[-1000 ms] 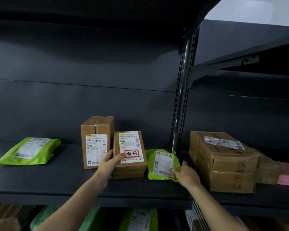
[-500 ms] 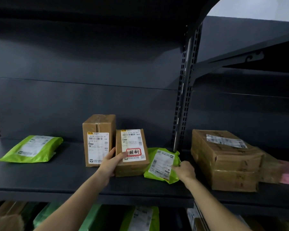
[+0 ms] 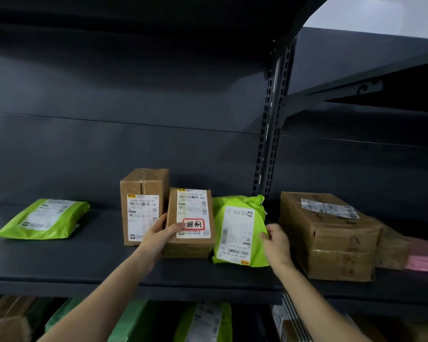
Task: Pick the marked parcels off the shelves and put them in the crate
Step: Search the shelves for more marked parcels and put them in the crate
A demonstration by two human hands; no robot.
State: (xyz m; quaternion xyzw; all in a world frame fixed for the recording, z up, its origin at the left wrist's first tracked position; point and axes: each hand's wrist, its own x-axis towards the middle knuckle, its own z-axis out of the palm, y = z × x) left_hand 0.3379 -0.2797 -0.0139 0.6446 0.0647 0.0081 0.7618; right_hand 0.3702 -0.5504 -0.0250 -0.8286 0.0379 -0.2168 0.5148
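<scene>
Here, the red-marked box [image 3: 190, 222] is gripped at its left edge by the left hand [image 3: 158, 236] on the dark shelf [image 3: 84, 262]; the green mailer [image 3: 237, 233], upright just beside it, is pinched by the right hand [image 3: 277, 245].

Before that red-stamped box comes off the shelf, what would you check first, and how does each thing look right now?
1. Red stamp on the small box: ok.
2. Left hand gripping that box: ok, fingers wrapped round its left edge.
3. Right hand free to help: not ok, it holds the green mailer.
4. Stamp on the mailer: none visible.
5. Tall box clear of the small box: cannot tell, they stand close.
6. Crate in reach: cannot tell, out of view.
</scene>
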